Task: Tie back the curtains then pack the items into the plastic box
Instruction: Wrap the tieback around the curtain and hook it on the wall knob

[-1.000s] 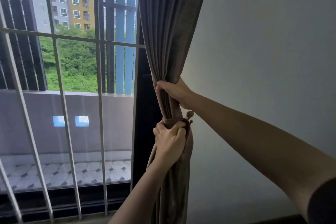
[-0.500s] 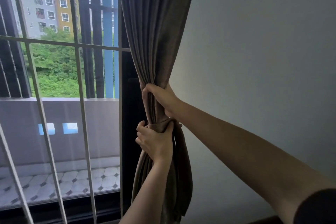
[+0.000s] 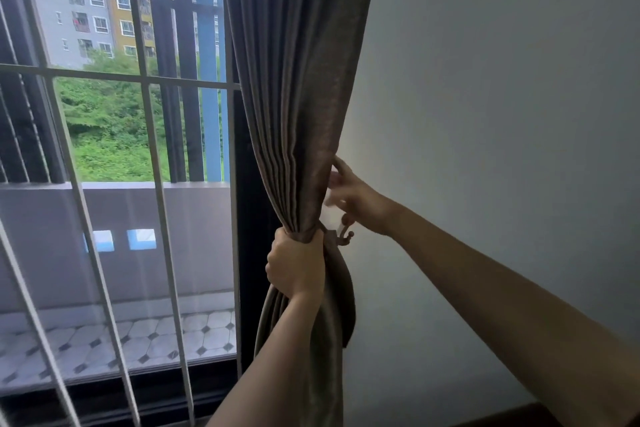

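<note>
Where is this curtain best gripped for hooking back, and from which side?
Grip the curtain at its gathered waist beside the hook, from the window side, as the left hand does: the pleats pinch narrowest there, and the hook occupies the wall side.

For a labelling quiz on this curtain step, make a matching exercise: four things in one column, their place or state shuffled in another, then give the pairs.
1. left hand
2. right hand
3. tieback hook
4. window bars

A. on the wall, right of the bunched curtain
B. white, left of the curtain
C. grips the bunched curtain
D. at the curtain's right edge, above the hook

Pairs: 1-C, 2-D, 3-A, 4-B
</note>
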The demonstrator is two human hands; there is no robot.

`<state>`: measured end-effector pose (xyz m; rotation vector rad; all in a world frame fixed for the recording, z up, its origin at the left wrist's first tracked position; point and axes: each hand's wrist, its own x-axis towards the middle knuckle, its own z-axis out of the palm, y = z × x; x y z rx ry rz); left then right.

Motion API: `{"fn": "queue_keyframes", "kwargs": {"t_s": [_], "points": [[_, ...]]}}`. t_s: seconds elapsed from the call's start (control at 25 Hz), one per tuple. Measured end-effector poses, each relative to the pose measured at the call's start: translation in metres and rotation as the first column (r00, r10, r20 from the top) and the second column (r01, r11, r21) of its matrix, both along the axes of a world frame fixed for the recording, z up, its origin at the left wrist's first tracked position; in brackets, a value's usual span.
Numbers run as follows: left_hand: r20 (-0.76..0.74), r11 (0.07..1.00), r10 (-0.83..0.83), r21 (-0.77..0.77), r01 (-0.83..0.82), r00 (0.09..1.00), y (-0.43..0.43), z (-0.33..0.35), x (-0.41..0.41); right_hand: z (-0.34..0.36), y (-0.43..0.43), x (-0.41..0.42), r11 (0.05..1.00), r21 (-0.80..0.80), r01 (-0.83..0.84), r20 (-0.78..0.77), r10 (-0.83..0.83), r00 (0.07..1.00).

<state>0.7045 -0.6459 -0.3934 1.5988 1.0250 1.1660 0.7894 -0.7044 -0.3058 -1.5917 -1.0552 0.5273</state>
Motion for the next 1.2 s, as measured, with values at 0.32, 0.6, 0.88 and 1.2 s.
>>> {"fn": "queue_keyframes", "kwargs": {"t_s": [0.32,0.6,0.88,1.2], "points": [[-0.003,0.993,-0.064,0.096,0.064,0.998,-0.001,-0.007,-0.005,-0.05,-0.019,0.026,0.895,-0.24,0.376,0.786,-0.048,0.616],[0.02,0.99,-0.112,0.084,0.11,0.994,-0.002,-0.007,-0.009,-0.049,0.012,0.005,0.846,-0.071,0.528,0.816,-0.255,0.518],[0.264,0.663,-0.727,0.029,0.748,0.633,0.043,-0.028,-0.025,-0.069,-0.01,0.007,0.999,-0.035,-0.03,-0.05,0.028,0.998],[0.351,0.416,-0.824,-0.157,0.896,0.444,0.068,-0.013,-0.015,-0.072,0.001,-0.015,0.994,0.034,0.1,0.132,-0.103,0.986]]}}
